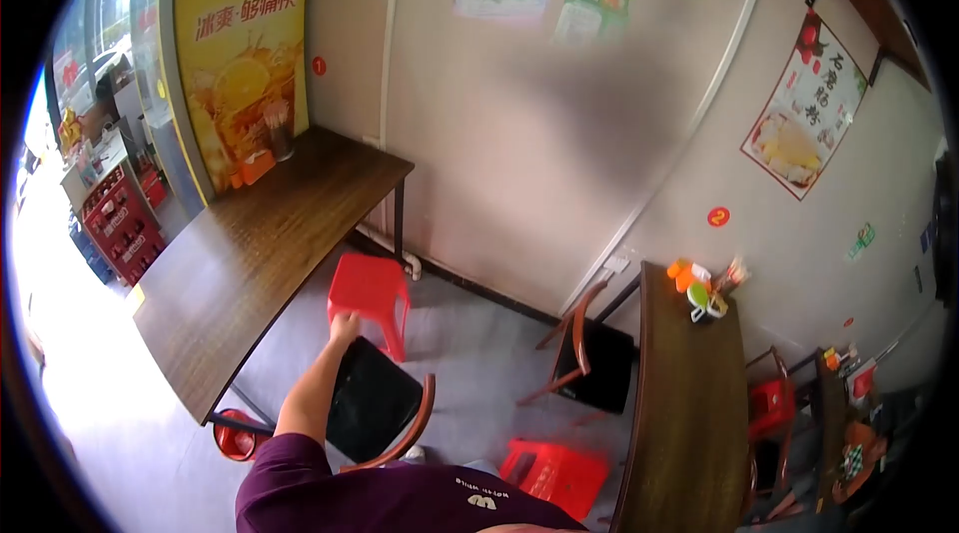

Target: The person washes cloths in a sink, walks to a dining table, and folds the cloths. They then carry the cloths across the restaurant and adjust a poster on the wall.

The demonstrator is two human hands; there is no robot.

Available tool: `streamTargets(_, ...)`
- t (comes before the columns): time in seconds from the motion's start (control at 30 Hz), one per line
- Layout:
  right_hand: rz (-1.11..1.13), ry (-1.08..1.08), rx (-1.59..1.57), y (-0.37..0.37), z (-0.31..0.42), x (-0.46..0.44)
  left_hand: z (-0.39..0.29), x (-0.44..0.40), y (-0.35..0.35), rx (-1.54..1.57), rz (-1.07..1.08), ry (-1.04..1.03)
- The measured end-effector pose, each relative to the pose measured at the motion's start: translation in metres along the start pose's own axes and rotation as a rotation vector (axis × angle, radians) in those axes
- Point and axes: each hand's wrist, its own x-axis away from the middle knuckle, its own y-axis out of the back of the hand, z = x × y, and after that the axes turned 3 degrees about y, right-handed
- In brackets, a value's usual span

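Observation:
My left arm reaches forward, and my left hand [345,326] is closed at the near edge of a red plastic stool [370,283]. That stool stands on the grey floor beside the dark wooden table [270,233]. Just below my hand is a chair with a black seat [372,401] and a curved brown wooden back. Close to my body at the lower right there is another red stool [554,473], slightly blurred. My right hand does not show; only a sliver of skin appears at the bottom edge.
On the right stands a second wooden table [689,403] holding condiments [701,298], with a black-seated chair [599,363] beside it. A red bin [237,438] sits under the left table. Red crates [122,223] are at far left. A person [859,458] is at far right.

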Motion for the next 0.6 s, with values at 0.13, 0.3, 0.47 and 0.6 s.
streamTargets(0.13, -0.004, 0.079, -0.022, 0.053, 0.053, -0.066, -0.266, -0.095, -0.041, -0.108, 0.080, -0.298)
streamTargets(0.3, 0.023, 0.190, 0.038, 0.123, 0.079, -0.153, -0.540, -0.101, -0.085, 0.045, -0.031, -0.843)
streamTargets(0.47, 0.049, 0.310, 0.116, 0.191, 0.075, -0.215, -0.669, -0.116, -0.120, 0.065, -0.219, -1.109)
streamTargets(0.6, 0.327, 0.316, 0.226, 0.258, 0.102, -0.273, -0.732, -0.127, -0.117, 0.023, -0.327, -1.097)
